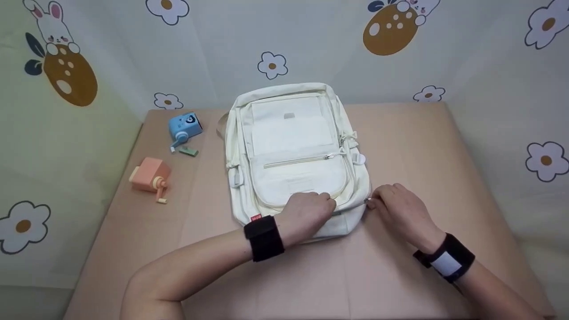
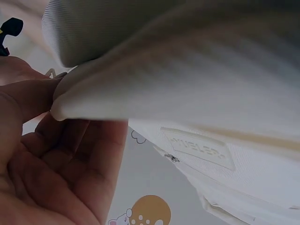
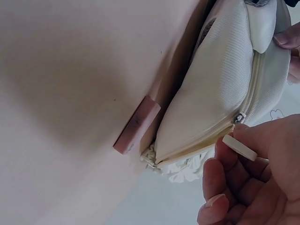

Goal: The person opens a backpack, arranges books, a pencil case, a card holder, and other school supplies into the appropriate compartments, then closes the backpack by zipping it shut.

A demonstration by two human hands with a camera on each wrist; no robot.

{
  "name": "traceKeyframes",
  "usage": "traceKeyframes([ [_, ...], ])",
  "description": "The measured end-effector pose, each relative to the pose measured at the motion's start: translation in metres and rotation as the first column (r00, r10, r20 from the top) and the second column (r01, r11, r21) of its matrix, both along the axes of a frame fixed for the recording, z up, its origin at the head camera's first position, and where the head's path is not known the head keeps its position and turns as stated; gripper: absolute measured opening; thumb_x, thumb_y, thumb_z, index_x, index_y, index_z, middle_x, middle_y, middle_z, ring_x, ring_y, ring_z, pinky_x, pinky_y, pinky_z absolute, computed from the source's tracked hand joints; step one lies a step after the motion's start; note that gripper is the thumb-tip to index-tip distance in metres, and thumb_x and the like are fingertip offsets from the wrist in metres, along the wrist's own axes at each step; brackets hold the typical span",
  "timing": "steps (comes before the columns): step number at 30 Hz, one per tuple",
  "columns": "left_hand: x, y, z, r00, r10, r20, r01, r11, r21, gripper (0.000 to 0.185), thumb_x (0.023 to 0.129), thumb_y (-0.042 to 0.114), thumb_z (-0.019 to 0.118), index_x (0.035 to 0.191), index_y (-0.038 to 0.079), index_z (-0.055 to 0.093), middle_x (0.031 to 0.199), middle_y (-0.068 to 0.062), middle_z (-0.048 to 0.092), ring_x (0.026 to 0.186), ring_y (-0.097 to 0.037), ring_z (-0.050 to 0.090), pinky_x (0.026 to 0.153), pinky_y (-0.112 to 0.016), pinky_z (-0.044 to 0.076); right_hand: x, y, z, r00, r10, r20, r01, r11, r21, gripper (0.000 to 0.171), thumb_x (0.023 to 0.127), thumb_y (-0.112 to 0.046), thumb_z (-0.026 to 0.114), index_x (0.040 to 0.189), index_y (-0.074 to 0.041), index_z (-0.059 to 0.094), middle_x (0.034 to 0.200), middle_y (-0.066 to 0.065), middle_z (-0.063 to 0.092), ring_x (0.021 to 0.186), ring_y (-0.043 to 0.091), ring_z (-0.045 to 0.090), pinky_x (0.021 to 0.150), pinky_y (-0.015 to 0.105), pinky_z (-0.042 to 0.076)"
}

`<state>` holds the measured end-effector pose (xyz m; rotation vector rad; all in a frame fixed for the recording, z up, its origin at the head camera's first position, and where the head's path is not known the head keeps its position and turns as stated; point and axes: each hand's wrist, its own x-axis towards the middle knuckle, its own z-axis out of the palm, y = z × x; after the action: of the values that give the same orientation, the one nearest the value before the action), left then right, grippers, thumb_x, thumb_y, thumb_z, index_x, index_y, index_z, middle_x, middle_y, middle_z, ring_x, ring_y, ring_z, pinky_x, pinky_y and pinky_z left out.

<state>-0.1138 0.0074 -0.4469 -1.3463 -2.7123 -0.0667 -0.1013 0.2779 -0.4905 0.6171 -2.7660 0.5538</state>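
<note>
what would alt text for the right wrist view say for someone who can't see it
The right hand pinches a flat cream zipper pull at a metal slider on a white backpack lying on a pink table. The left hand's fingers grip the fabric at the top right edge.

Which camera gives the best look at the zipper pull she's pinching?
The right wrist view: the zipper pull fills the frame, pinched by the right hand. The head view shows only a speck; the left wrist view shows none.

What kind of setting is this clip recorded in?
Probably a staged tabletop set with a child's-room look, not a real workplace: a cardboard-covered table, walls draped in cartoon rabbit-and-flower fabric, a cream backpack and two toy-like crank pencil sharpeners, blue and pink.
</note>
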Motion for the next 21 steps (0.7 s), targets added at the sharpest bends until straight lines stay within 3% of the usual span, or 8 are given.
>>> traceKeyframes([
  [7, -0.001, -0.002, 0.002, 0.999, 0.006, 0.047, -0.006, 1.000, 0.004, 0.011, 0.092, 0.008, 0.066, 0.084, 0.014, 0.063, 0.076, 0.001, 0.061, 0.062, -0.018, 0.061, 0.046, -0.035, 0.048, -0.011, 0.006, 0.001, 0.999, 0.000, 0.040, -0.001, 1.000, 0.022, 0.009, 0.094, -0.010, 0.074, 0.092, -0.012, 0.066, 0.084, -0.003, 0.065, 0.077, 0.018, 0.055, 0.064, 0.034, 0.045],
  [15, -0.002, -0.004, 0.002, 0.999, 0.004, 0.049, -0.003, 1.000, -0.006, 0.011, 0.094, 0.012, 0.066, 0.084, 0.015, 0.063, 0.075, 0.001, 0.061, 0.062, -0.018, 0.062, 0.047, -0.034, 0.048, -0.042, 0.020, -0.005, 0.981, -0.103, 0.164, 0.098, 0.994, 0.040, 0.009, 0.100, -0.017, 0.065, 0.094, -0.011, 0.067, 0.086, 0.002, 0.067, 0.080, 0.024, 0.059, 0.065, 0.041, 0.049],
  [21, -0.003, -0.005, 0.002, 0.999, 0.003, 0.046, -0.003, 1.000, -0.005, 0.012, 0.096, 0.014, 0.065, 0.084, 0.015, 0.063, 0.075, 0.001, 0.061, 0.062, -0.018, 0.061, 0.048, -0.032, 0.047, -0.059, 0.020, -0.008, 0.979, -0.109, 0.175, 0.102, 0.993, 0.051, 0.012, 0.101, -0.019, 0.064, 0.095, -0.010, 0.068, 0.087, 0.005, 0.068, 0.081, 0.027, 0.061, 0.066, 0.045, 0.050],
])
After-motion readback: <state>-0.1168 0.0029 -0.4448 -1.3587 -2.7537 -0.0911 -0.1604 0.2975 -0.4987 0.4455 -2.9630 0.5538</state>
